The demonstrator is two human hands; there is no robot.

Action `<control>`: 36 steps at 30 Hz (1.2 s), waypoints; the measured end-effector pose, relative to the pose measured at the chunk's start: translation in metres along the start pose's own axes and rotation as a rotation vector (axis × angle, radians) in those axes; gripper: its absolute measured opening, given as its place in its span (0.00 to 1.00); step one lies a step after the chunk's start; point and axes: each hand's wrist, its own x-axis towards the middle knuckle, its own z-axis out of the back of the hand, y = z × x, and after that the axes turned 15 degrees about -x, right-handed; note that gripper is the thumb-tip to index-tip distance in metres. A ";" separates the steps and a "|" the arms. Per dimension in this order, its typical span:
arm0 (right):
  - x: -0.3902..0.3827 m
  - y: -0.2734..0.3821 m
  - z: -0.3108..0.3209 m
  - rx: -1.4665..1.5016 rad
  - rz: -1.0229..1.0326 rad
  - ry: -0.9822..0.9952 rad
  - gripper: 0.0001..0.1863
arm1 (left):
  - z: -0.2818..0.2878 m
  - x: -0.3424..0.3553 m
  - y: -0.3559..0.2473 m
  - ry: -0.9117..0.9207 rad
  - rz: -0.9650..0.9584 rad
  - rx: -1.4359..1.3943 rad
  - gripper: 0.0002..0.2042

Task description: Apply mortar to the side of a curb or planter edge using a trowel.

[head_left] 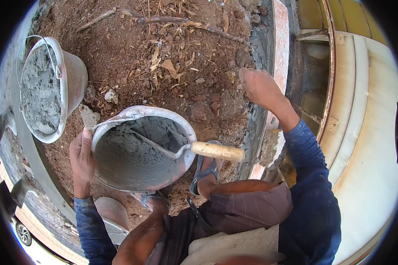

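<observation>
A bucket point(188, 128) of wet grey mortar point(141, 163) stands before me, its mouth facing up. In it lies a trowel point(216, 151), its blade in the mortar and its wooden handle over the right rim. My left hand point(82, 157) is closed against the bucket's left rim. Its thumb tip meets the lower end of a flat stone piece point(89, 117); the other fingers are mostly hidden. My right hand point(263, 88) is closed above the soil, beside a strip of grey mortar point(262, 57). What its fingers hold, if anything, does not show.
At the upper left, a second bucket point(77, 77) is heaped with mortar. Another bucket point(112, 212) sits near my left forearm. Loose brown soil point(115, 48) carries dry leaves and a stick point(163, 20). A pale ledge point(280, 44) runs along the right, with a rusty metal edge point(331, 66) beyond.
</observation>
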 end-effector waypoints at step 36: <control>-0.085 0.141 0.056 -0.288 0.069 -0.307 0.07 | -0.033 -0.079 -0.046 -0.037 0.051 -0.284 0.21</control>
